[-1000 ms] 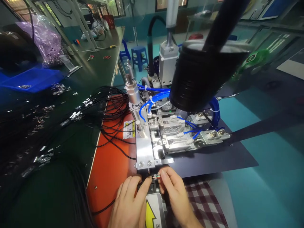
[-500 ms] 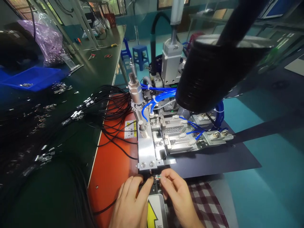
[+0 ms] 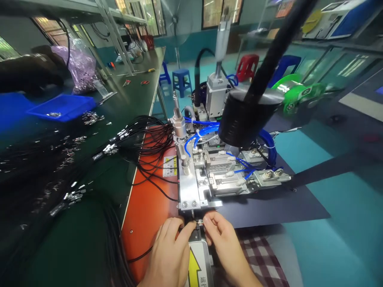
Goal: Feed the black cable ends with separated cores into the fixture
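Observation:
My left hand (image 3: 172, 247) lies over the front of the machine, its fingers bent and the index fingertip down at a small black fixture (image 3: 196, 235). A black cable (image 3: 140, 255) runs in under this hand from the left. My right hand (image 3: 223, 237) pinches thin wires (image 3: 200, 222) at the cable's end, right beside the left fingertip. The wire tips are small and partly covered by my fingers. Just beyond both hands stands the silver metal press block (image 3: 189, 195) of the machine. A white plate with a yellow arrow (image 3: 194, 265) sits between my wrists.
Bundles of black cables with shiny metal ends (image 3: 109, 149) lie across the dark green bench (image 3: 119, 85) on the left. A blue tray (image 3: 62, 107) stands there. A black lamp-like cylinder (image 3: 245, 119) overhangs the machine. Blue air hoses (image 3: 206, 129) and a green wire spool (image 3: 295, 93) are beyond.
The view has shifted, so the bench and machine appear further right. Both hands stay at the fixture; less of the coloured wires shows between my fingertips now.

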A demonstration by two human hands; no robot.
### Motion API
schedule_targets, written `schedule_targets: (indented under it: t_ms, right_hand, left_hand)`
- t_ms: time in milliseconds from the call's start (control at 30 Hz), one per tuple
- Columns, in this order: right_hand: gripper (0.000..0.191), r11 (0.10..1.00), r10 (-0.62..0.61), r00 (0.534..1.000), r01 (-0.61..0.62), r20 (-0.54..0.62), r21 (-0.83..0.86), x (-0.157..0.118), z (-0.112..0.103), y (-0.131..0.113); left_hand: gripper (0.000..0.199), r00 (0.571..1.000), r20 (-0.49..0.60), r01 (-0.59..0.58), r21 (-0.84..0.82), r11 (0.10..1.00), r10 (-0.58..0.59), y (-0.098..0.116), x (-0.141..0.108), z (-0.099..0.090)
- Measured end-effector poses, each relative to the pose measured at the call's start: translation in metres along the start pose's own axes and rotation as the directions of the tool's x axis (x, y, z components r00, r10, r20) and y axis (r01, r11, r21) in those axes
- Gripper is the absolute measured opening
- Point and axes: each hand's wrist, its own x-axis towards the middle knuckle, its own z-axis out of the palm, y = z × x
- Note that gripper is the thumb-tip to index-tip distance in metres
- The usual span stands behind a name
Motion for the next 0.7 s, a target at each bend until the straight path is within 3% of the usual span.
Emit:
schedule_targets:
  t_ms: [333, 433, 533, 633, 700]
  right_hand:
    - [0.039, 0.998, -0.036, 0.999, 0.036, -0.006, 0.049, -0.002, 0.007, -0.002]
    - [0.039, 0.998, -0.05, 0.998, 0.049, 0.023, 0.049, -0.001, 0.006, -0.001]
    - [0.039, 0.997, -0.079, 0.996, 0.078, 0.034, 0.028, 0.001, 0.004, 0.001]
    - [0.039, 0.995, -0.097, 0.995, 0.096, 0.027, 0.011, 0.001, 0.001, 0.002]
    - [0.038, 0.996, -0.092, 0.995, 0.092, 0.027, 0.003, -0.001, 0.0, 0.002]
  left_hand:
    - [0.04, 0.996, 0.088, -0.028, 0.072, 0.997, 0.021, 0.006, 0.008, -0.011]
    - [0.039, 0.997, 0.082, 0.008, 0.013, 1.0, -0.009, 0.007, 0.004, -0.012]
    - [0.04, 0.993, -0.025, 0.113, 0.007, 0.994, -0.112, 0.001, -0.017, -0.008]
    - [0.044, 0.964, -0.147, 0.245, 0.169, 0.955, -0.221, -0.008, -0.051, -0.007]
    - [0.048, 0.959, -0.168, 0.273, 0.308, 0.911, -0.23, -0.013, -0.071, -0.011]
